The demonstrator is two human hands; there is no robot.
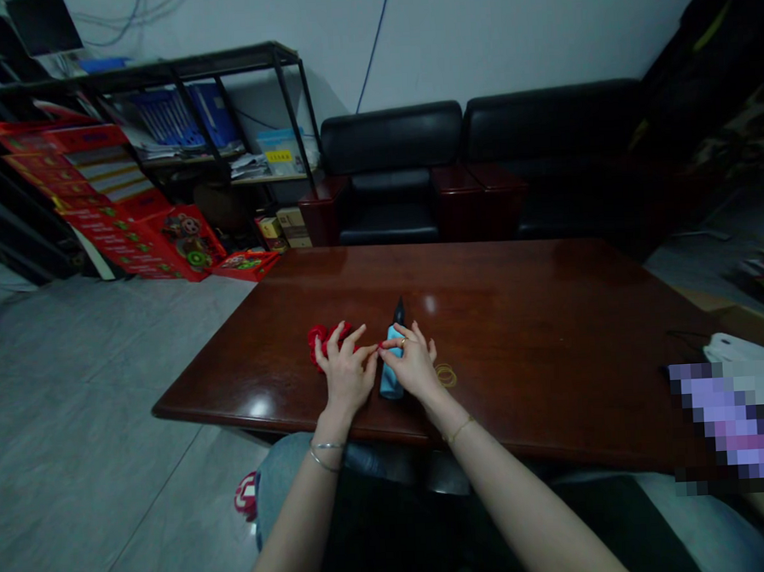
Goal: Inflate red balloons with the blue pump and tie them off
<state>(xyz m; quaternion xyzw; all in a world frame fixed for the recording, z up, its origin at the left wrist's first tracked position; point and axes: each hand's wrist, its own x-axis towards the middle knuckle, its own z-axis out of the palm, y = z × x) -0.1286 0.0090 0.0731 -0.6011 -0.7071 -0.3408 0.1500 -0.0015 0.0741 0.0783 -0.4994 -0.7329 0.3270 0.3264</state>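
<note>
My left hand (348,373) and my right hand (412,361) meet over the near part of the table, thumb and forefinger of each pinched together. A tiny red spot shows where the fingertips meet; what they hold is too small to make out. Partly hidden behind my left hand lies a bundle of red material (317,344), soft-looking. Under my right hand lies a light-blue bottle (391,383) with a pointed black tip facing away from me. Just right of that hand, a loose coil of thin yellow loops (446,375) rests on the wood.
The brown polished table (517,313) has its near edge at my lap. Behind it stand black leather seats (391,140) with wooden arms. Red boxes (108,198) are stacked by a shelf at the left. A white object (744,348) sits at the far right.
</note>
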